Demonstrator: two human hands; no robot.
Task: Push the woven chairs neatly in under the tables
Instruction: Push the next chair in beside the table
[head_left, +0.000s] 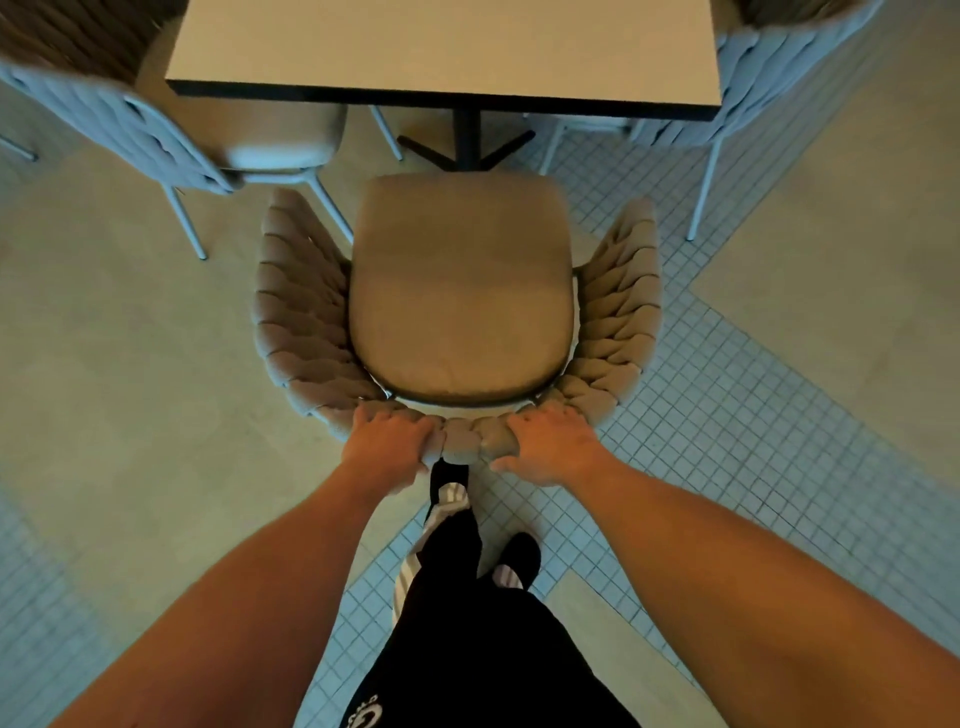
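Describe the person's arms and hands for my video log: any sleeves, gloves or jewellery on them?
Both forearms are bare as far up as the frame shows, with no sleeves in view. The left hand and right hand have no gloves, and no watch, bracelet or ring is visible. Lower down, the person wears black trousers with white side stripes and partly seen white lettering.

Woven chair (460, 291), centre frame: beige cushioned seat, thick braided back and arms wrapping three sides, upright, facing the table (441, 47) at top centre. Seat front stands just short of the tabletop edge (not yet tucked under), near the black pedestal.
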